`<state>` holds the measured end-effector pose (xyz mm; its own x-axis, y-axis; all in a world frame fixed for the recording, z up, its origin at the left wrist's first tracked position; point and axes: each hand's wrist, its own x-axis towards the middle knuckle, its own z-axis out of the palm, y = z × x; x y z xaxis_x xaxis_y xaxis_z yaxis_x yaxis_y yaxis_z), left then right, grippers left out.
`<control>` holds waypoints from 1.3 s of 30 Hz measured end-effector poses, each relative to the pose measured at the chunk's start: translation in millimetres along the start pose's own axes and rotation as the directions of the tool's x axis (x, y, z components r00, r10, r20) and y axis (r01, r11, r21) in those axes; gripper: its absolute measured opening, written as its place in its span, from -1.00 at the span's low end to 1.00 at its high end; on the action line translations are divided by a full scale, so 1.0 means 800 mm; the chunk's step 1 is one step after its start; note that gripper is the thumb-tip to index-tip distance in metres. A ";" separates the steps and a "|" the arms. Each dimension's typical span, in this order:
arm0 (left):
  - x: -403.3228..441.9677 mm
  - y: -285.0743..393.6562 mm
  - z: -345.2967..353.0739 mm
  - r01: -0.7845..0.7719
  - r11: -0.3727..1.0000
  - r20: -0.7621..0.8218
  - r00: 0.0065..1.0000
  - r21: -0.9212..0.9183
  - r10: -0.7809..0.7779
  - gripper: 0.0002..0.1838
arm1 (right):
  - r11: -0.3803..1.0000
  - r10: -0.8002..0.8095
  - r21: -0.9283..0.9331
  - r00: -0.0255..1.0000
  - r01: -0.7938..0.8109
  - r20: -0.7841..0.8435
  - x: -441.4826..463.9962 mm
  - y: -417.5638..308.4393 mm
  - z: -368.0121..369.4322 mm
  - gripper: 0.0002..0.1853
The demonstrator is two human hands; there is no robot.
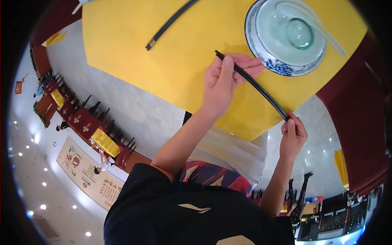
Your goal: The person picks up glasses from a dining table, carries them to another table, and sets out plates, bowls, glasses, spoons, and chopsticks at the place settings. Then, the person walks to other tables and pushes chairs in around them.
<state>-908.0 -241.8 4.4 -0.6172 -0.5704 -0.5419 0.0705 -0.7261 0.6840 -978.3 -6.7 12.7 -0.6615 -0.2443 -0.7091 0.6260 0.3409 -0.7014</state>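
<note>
Black chopsticks (261,90), apparently a pair held together, stretch between my two hands above the yellow tablecloth (159,77). My left hand (228,77) grips them near their upper end, thumb pressed on top and the other fingers extended. At the lower end, my right hand (293,132) pinches them between thumb and fingers. Just beyond my left fingertips sits a blue-and-white patterned plate (279,67) with a pale green bowl (269,36) upside down on it. A translucent spoon (326,36) rests across the bowl.
More black chopsticks with a gold band (171,22) lie on the cloth at upper left. A dark red tablecloth (351,106) hangs at the right. Rows of chairs and red-covered tables (83,116) with yellow cloths stand farther off, with people near them.
</note>
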 end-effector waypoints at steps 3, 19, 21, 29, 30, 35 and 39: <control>0.008 0.012 0.001 -0.011 1.000 -0.071 0.997 0.017 0.012 -0.57 | 0.958 0.009 0.285 0.993 0.024 -0.114 0.007 -0.008 0.013 -0.81; 0.084 0.079 -0.019 0.112 0.958 -0.065 0.993 0.262 -0.098 -0.60 | 0.742 -0.020 0.659 0.987 0.124 -0.162 0.082 -0.072 0.067 -0.83; 0.082 0.074 -0.013 0.120 0.956 -0.084 0.991 0.268 -0.101 -0.60 | 0.752 -0.021 0.647 0.985 0.129 -0.172 0.083 -0.074 0.062 -0.82; 0.074 0.090 -0.011 0.172 0.961 -0.133 0.980 0.219 -0.145 -0.52 | 0.772 -0.031 0.617 0.979 0.150 -0.200 0.072 -0.083 0.063 -0.67; 0.068 0.096 -0.014 0.177 0.953 -0.167 0.976 0.244 -0.138 -0.52 | 0.778 -0.003 0.612 0.975 0.142 -0.222 0.068 -0.080 0.057 -0.66; 0.040 0.135 -0.075 -0.009 0.765 -0.251 0.942 0.644 0.222 -0.65 | 0.704 0.037 0.696 0.971 0.142 -0.237 0.044 -0.037 0.009 -0.65; 0.055 0.142 -0.099 -0.168 -0.071 0.179 0.818 0.983 0.547 -0.67 | 0.726 0.083 0.681 0.970 0.098 -0.229 0.042 -0.022 -0.008 -0.69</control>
<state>-865.0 -379.9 19.5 -0.6065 -0.7949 0.0184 -0.6719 0.5248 0.5226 -1014.3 -15.5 1.7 -0.6840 -0.0008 -0.7295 0.6705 -0.3946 -0.6283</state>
